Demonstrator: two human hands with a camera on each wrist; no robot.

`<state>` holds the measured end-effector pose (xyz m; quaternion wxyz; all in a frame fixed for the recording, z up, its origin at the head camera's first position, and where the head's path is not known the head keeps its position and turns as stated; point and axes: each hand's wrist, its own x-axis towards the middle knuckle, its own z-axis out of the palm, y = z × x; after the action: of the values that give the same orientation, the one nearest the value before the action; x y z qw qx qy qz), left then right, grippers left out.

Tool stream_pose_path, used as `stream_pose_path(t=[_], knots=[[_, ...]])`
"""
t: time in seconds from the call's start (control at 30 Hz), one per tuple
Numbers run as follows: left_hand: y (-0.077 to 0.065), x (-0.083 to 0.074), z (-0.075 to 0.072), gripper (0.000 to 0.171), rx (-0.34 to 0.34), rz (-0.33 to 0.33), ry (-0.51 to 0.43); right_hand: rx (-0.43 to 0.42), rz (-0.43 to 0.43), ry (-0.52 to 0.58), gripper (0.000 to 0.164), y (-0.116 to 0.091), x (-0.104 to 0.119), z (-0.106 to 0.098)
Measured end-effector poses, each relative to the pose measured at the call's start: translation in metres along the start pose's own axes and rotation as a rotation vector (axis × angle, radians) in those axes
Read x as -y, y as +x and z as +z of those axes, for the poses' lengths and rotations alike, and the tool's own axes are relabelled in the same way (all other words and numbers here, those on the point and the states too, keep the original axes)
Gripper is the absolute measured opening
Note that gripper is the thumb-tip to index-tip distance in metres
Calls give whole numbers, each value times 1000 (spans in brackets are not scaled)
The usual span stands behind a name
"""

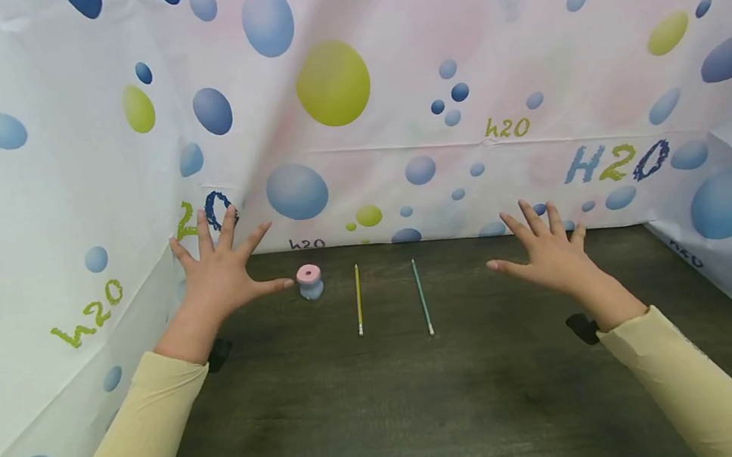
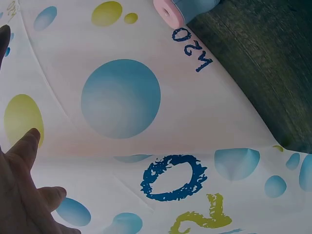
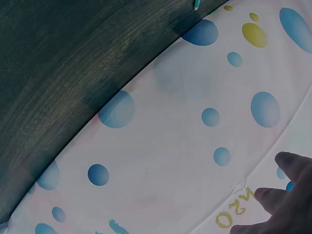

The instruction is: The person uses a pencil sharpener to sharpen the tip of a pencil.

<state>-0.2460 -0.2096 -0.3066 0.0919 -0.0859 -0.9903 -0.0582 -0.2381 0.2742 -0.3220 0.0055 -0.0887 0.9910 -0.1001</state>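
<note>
My left hand (image 1: 218, 281) is raised on the left with its fingers spread wide, holding nothing. Its thumb tip overlaps the edge of a small pink-and-blue pencil sharpener-like piece (image 1: 310, 282) in the head view; that piece has a pink top with a small dark hole. A yellow pencil (image 1: 359, 299) and a green pencil (image 1: 422, 297) lie side by side on the table, eraser ends toward me. To the right of them, my right hand (image 1: 550, 251) is also held up, fingers apart and nothing in it.
The dark wooden table (image 1: 362, 419) is bordered at the back and sides by a white sheet (image 1: 399, 49) printed with blue and green bubbles and "H2O" lettering. Dark straps or cameras (image 1: 582, 328) sit at the wrists, below pale yellow sleeves (image 1: 693, 379).
</note>
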Motion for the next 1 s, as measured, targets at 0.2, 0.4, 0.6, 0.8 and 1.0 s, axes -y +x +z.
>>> stream_pose_path(t=[0.2,0.4,0.6,0.8,1.0], knots=[[-2,1,-1,103,-5,-4,-16,-7,-4,10,103,-1,0,0],[-2,2,0,103,-5,-11,-11,-22,-8,20,101,-2,1,3],[-4,2,4,103,-25,-4,1,-63,-6,33,97,-4,0,9],[-7,1,9,102,-51,-3,6,-95,-6,53,92,-8,0,13],[-9,2,13,101,-69,-1,-5,-140,-14,52,88,-11,-1,20]])
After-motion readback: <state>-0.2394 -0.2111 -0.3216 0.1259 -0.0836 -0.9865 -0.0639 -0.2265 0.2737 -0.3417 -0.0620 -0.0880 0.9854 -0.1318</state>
